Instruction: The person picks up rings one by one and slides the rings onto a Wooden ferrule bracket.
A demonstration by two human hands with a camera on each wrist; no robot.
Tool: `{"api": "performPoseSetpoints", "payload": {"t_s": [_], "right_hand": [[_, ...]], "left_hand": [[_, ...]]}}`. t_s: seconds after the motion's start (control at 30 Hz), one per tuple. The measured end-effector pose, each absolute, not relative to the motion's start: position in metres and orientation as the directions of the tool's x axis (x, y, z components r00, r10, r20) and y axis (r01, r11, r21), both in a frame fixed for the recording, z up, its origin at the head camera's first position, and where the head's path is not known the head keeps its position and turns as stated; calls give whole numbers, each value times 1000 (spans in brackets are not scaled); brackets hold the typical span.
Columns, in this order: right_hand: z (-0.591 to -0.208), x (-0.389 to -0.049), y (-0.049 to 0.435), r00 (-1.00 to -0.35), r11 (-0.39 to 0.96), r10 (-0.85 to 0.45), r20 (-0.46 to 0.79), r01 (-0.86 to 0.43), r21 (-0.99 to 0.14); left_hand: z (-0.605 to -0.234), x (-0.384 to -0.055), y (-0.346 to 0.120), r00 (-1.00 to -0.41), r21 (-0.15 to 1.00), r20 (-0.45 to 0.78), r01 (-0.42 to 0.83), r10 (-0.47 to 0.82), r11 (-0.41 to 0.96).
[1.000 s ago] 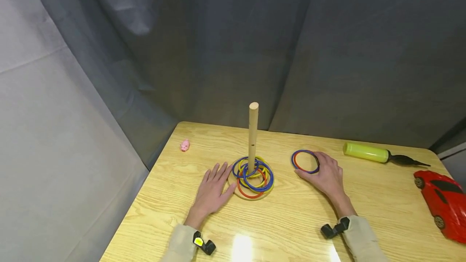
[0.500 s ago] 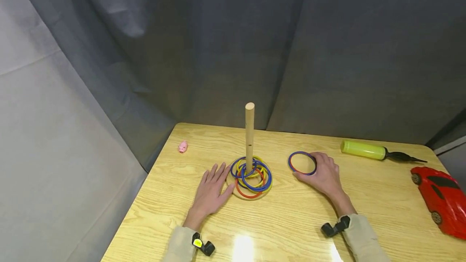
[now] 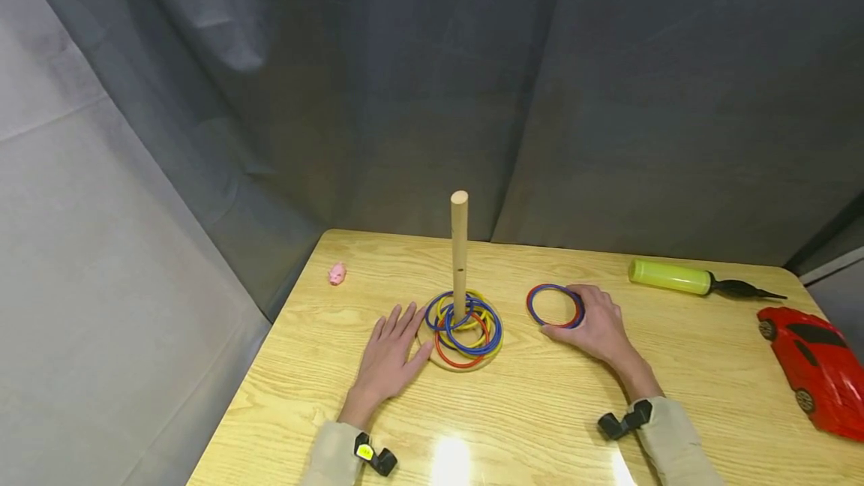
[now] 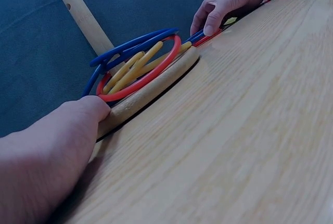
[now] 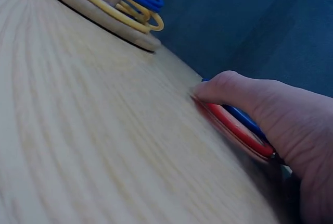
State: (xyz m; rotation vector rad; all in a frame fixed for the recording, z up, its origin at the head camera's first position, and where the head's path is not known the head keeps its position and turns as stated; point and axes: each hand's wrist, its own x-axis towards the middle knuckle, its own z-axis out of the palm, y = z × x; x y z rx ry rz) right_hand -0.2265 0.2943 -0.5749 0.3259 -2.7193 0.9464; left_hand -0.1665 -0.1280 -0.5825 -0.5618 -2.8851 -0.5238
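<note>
A round wooden base [image 3: 430, 357] with an upright peg [image 3: 460, 253] stands on the table, several blue, yellow and red rings [image 3: 498, 340] lying loosely round the peg's foot. My left hand [image 3: 388, 366] rests on the table left of the base with its fingers straight; in the left wrist view its thumb [image 4: 96, 107] is right at the base's rim. To the right, my right hand [image 3: 601, 328] holds a red ring [image 5: 242, 130] and a blue ring [image 3: 533, 312] stacked together, thumb on the near side and fingers on the far side, low over the tabletop.
A small pink pig figure [image 3: 337, 273] sits at the back left. At the back right lies a yellow-green hand pump [image 3: 668, 276] with a black nozzle, and a red toy car [image 3: 817, 373] is at the right edge. Dark curtain [image 3: 405, 96] hangs behind the table.
The two rings in the right hand have shifted against each other and come slightly nearer; red now shows outside the blue at the left. The left hand stays put. The head view has drifted slightly.
</note>
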Motion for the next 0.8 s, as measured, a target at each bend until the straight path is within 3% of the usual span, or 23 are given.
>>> {"api": "performPoseSetpoints", "payload": {"t_s": [0.27, 0.43, 0.8], "right_hand": [[-569, -228, 295, -962, 721, -162, 219, -267, -640], [-556, -225, 287, -954, 710, -164, 251, -291, -641], [-490, -208, 265, -939, 686, -150, 310, -325, -651]], "left_hand": [[-581, -166, -128, -923, 314, 198, 380, 331, 870], [-582, -166, -129, -923, 313, 192, 380, 334, 871], [-584, -168, -129, -923, 312, 207, 377, 325, 872]]}}
